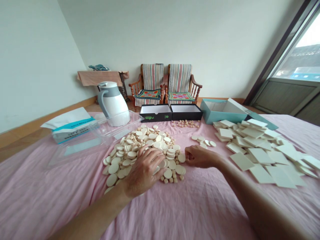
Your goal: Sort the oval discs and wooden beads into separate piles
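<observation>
A heap of pale round wooden discs [131, 155] mixed with small wooden beads [171, 180] lies on the pink cloth. Over the heap's front side rests my left hand [146, 168], palm down with its fingers stretched across the discs. At the heap's right edge is my right hand [200, 156], its fingers curled closed beside a disc; what they hold, if anything, is hidden. Just beyond that hand lie several separate discs [203, 140]. Farther back, a small group of beads [185, 123] sits in front of the black boxes.
Square pale tiles [262, 156] are piled at the right, before a teal box [222, 115]. Two black open boxes [156, 117] stand at the back. On the left are a clear plastic container [82, 143], a tissue pack [71, 128] and a white-grey jug [115, 106].
</observation>
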`<act>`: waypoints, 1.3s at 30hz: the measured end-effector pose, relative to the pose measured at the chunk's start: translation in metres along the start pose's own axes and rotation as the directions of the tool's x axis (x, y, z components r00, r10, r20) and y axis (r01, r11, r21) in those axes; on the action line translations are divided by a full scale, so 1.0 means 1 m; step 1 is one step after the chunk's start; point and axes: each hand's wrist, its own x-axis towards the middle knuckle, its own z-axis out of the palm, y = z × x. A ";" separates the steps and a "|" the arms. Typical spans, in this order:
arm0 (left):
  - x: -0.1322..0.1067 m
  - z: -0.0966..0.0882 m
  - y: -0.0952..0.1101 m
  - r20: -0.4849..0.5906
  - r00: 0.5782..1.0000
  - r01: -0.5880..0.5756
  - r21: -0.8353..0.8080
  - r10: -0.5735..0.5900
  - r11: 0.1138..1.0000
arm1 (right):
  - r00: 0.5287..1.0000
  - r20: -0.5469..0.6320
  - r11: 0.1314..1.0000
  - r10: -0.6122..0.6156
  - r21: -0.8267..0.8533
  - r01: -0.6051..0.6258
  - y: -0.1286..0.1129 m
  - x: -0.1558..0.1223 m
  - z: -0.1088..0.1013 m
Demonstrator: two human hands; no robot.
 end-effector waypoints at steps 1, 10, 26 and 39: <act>0.000 -0.001 0.000 -0.010 1.000 -0.004 -0.006 0.004 1.000 | 1.000 -0.011 1.000 0.012 -0.007 -0.012 0.004 0.002 -0.003; -0.003 -0.004 -0.001 -0.044 0.999 -0.001 -0.015 0.000 1.000 | 0.889 -0.402 0.963 0.219 -0.059 -0.264 0.044 0.071 -0.024; -0.001 0.002 -0.001 -0.001 1.000 -0.027 -0.012 0.027 1.000 | 0.857 -0.515 0.945 0.015 0.286 0.155 -0.013 0.038 0.031; -0.001 0.004 -0.003 0.005 1.000 -0.018 -0.008 0.018 1.000 | 0.884 -0.463 0.952 -0.065 0.236 0.194 -0.014 0.024 0.036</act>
